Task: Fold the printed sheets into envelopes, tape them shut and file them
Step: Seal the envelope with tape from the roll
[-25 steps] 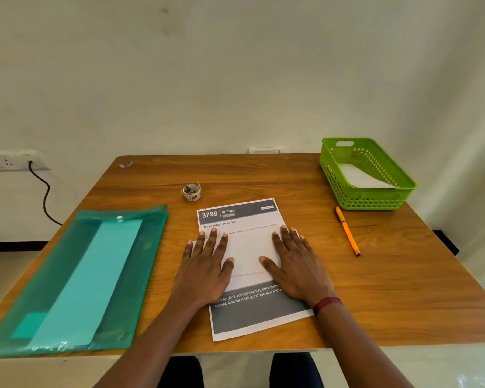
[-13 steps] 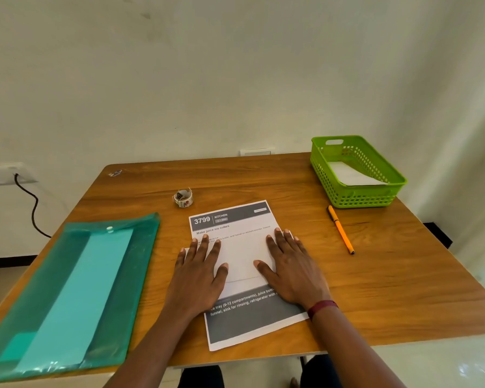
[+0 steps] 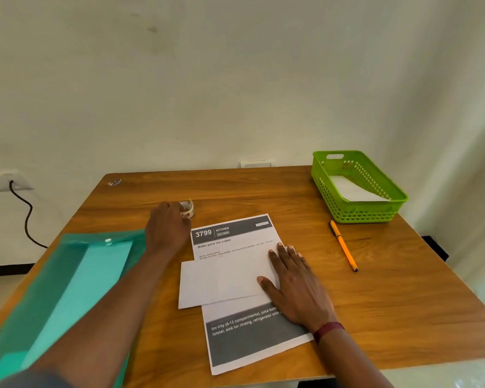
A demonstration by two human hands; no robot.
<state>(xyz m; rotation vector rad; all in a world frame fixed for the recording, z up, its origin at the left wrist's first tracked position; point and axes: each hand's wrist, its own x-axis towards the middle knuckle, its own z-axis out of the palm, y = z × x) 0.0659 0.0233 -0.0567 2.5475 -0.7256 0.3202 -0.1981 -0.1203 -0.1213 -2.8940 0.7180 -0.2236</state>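
- Far L, on wall: socket w/ black cable hanging down.
- Near L: teal plastic folder flat on table.
- Left hand stretched out past folder's far-R corner, fingertips at tape roll. Fingers hidden behind back of hand, so can't tell if it grips roll or only touches.
- Mid-table: printed sheet, w/ folded white paper lying across its middle.
- Right hand palm down, fingers straight & a bit spread, pressing R end of folded paper & sheet. Hands well apart.
- Orange pen R of sheet, not touching.
- Far R: green basket, white slip inside.
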